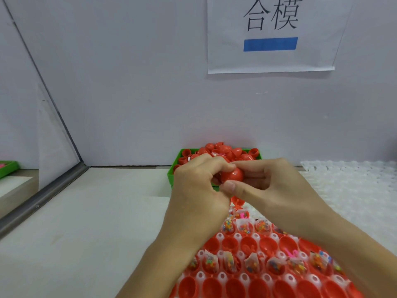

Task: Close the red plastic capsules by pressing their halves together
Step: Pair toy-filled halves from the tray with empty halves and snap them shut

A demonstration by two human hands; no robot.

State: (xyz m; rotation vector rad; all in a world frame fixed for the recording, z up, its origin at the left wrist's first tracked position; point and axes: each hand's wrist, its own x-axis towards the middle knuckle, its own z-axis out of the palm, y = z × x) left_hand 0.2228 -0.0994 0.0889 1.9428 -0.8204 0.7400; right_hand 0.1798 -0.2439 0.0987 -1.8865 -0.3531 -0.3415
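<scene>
Left hand (197, 181): fingers curled on red capsule (232, 174) | Right hand (266, 181): pinching same capsule | Capsule: between both hands, above green bin (171, 171) and capsule tray (268, 276)

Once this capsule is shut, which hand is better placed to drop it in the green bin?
Probably the left hand. It sits directly in front of the green bin, while the right hand comes in from the far side. Both grip the red capsule now, so either could.

Your pale desk (86, 222) carries green bin (171, 176) of red capsules at back, white holder tray (242, 278) near you, clear blister tray (354, 183) at right.
</scene>
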